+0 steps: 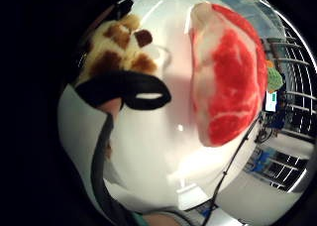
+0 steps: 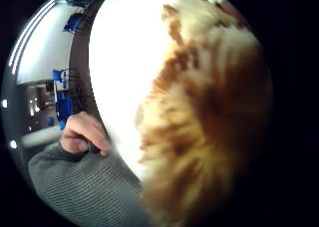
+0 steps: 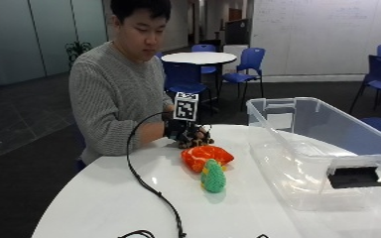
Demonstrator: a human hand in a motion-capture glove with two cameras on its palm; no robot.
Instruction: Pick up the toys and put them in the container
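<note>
Gloved hand (image 3: 180, 131) clamped on fuzzy brown-spotted plush (image 3: 197, 138) (giraffe-patterned); glossy red-white steak toy (image 3: 207, 156) beside, clear plastic container (image 3: 322, 148) near.

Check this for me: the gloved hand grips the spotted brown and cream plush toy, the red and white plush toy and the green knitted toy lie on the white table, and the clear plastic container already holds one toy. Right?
Not quite. The outside view shows the clear plastic container with no toy in it. The rest stands: the gloved right hand grips the spotted brown and cream plush toy, while the red and white plush toy and the green knitted toy lie on the white table.
</note>
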